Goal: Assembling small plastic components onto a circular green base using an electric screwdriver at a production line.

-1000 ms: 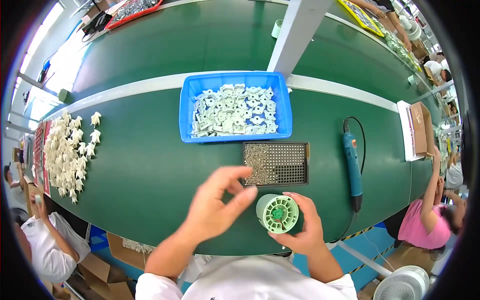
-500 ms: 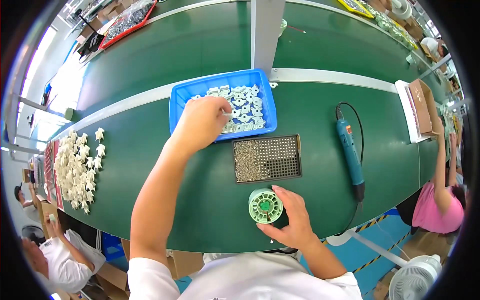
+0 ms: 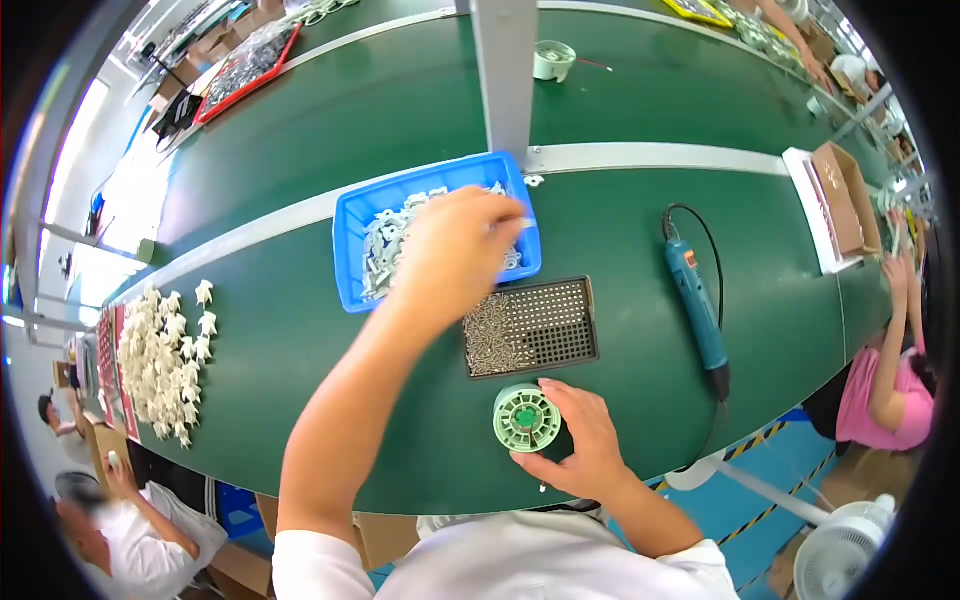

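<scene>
Left hand farther right over bin

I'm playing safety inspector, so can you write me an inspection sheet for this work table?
Surface: green table.
Job's things: green round part; blue bin of white parts; black tray with small metal pieces.
Clutter: heap of cream pieces at left.
Grips: left hand over the blue bin, hold unclear; right hand holding the green round part.
Cables: black cord looping beside teal power tool.
Surroundings: person in white, left; person in pink, right; fan, lower right.
</scene>
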A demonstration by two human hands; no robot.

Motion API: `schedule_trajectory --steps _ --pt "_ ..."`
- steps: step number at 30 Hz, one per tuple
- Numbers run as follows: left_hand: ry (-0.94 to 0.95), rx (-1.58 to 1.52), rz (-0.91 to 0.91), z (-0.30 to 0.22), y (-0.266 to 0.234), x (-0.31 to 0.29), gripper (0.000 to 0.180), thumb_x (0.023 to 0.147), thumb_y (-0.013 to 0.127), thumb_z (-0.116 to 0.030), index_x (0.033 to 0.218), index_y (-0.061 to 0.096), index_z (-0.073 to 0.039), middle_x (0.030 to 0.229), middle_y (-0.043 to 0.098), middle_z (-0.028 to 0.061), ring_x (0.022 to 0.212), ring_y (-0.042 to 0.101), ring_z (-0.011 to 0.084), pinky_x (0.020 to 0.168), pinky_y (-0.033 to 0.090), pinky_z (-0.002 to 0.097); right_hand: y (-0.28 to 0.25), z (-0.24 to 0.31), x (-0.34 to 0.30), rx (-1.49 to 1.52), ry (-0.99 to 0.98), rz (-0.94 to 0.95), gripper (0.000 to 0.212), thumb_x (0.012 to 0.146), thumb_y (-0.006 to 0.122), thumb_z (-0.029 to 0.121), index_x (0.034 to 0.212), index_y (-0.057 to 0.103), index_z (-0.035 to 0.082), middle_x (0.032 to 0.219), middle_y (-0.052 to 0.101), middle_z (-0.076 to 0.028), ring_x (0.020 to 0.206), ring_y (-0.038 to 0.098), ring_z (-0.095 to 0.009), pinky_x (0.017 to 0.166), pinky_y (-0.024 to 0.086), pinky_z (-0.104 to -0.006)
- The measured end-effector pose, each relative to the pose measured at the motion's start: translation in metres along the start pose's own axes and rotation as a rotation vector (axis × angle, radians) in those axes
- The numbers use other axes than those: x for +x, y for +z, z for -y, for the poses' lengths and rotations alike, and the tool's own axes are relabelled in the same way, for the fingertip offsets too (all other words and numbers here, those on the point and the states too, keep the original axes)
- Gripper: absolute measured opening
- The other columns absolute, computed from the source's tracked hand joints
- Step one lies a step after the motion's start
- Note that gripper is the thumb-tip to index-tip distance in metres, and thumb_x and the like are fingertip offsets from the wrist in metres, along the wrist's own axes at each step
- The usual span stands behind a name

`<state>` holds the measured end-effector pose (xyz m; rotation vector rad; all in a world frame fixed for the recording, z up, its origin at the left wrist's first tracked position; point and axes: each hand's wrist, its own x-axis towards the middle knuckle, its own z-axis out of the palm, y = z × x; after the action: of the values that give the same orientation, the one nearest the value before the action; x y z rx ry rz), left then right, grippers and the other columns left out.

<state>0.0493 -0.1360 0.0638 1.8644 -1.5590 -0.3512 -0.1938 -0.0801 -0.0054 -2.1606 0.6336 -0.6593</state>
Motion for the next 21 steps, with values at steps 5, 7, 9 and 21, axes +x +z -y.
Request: schedule_trajectory --steps 5,7,9,21 --pt "0.247 0.463 0.030 -0.007 0.061 0.050 0.009 0.074 0.062 -0.007 0.080 0.069 -0.008 0.082 0.065 0.0100 0.088 0.062 0.0280 0.079 0.044 0.0416 0.002 0.002 -0.004 -0.007 0.010 -0.014 0.078 0.063 0.084 0.021 0.129 0.047 0.002 0.127 0.055 -0.018 0.110 0.055 -0.034 0.093 0.041 -0.0419" --pt "0.238 0.588 0.081 -0.005 0.066 0.058 0.007 0.070 0.066 -0.010 0.076 0.068 -0.008 0.086 0.066 0.0108 0.088 0.063 0.0248 0.077 0.043 0.0362 0.003 0.002 -0.002 0.003 -0.008 -0.013 0.078 0.063 0.084 0.021 0.128 0.047 0.001 0.126 0.056 -0.018 0.109 0.055 -0.034 0.093 0.041 -0.0418" --pt "0.309 0.548 -0.017 -0.005 0.063 0.057 0.007 0.072 0.066 -0.011 0.077 0.067 -0.007 0.085 0.065 0.0133 0.087 0.062 0.0282 0.077 0.045 0.0404 0.003 0.000 -0.004 0.014 0.005 -0.033 0.077 0.063 0.084 0.021 0.128 0.047 0.001 0.126 0.056 -0.018 0.109 0.055 -0.034 0.093 0.041 -0.0416" --pt "-0.113 0.399 0.009 0.067 -0.006 0.012 0.019 0.081 0.066 -0.019 0.093 0.070 -0.005 0.086 0.067 0.0137 0.080 0.063 0.0304 0.075 0.049 0.0370 -0.003 -0.001 -0.001 0.024 -0.009 -0.046 0.074 0.062 0.084 0.024 0.124 0.050 0.001 0.123 0.058 -0.016 0.106 0.057 -0.033 0.090 0.043 -0.0411"
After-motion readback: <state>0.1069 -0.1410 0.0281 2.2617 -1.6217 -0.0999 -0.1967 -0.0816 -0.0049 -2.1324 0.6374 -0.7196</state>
